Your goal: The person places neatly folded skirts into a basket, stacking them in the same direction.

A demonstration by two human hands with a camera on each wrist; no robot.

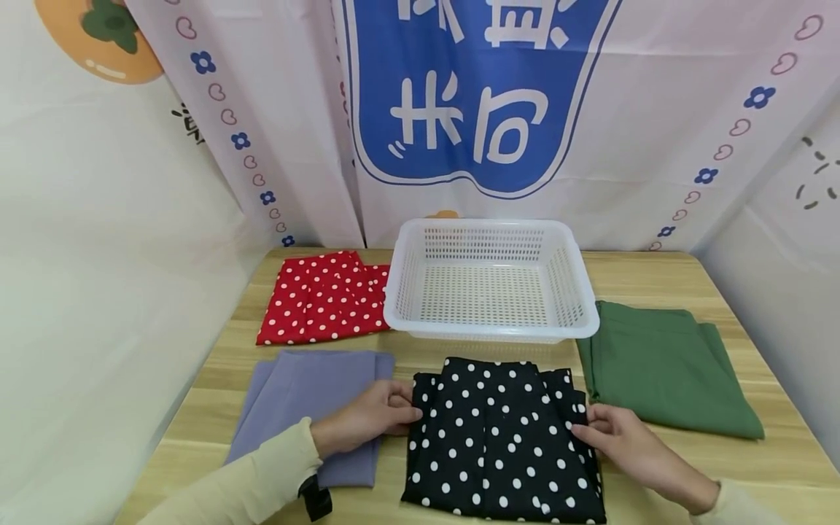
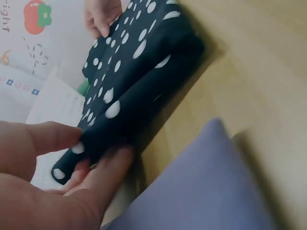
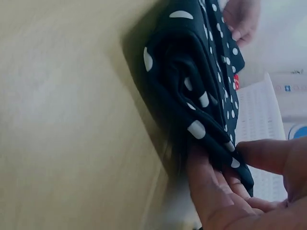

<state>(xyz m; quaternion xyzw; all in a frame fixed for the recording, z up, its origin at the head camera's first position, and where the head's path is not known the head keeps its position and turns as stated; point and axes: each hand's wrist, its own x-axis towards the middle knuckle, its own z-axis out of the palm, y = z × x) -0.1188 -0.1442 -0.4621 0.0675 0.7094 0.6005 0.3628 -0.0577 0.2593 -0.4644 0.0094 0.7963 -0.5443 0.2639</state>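
A folded black cloth with white dots lies flat at the table's front centre. My left hand pinches its left edge, thumb on top and fingers underneath, as the left wrist view shows up close. My right hand pinches the opposite edge of the cloth the same way, thumb over the folded layers. Both edges are barely raised off the wood.
A white perforated basket stands empty behind the black cloth. A red dotted cloth lies at the back left, a folded purple cloth under my left wrist, and a green cloth on the right. Printed curtains close in the table.
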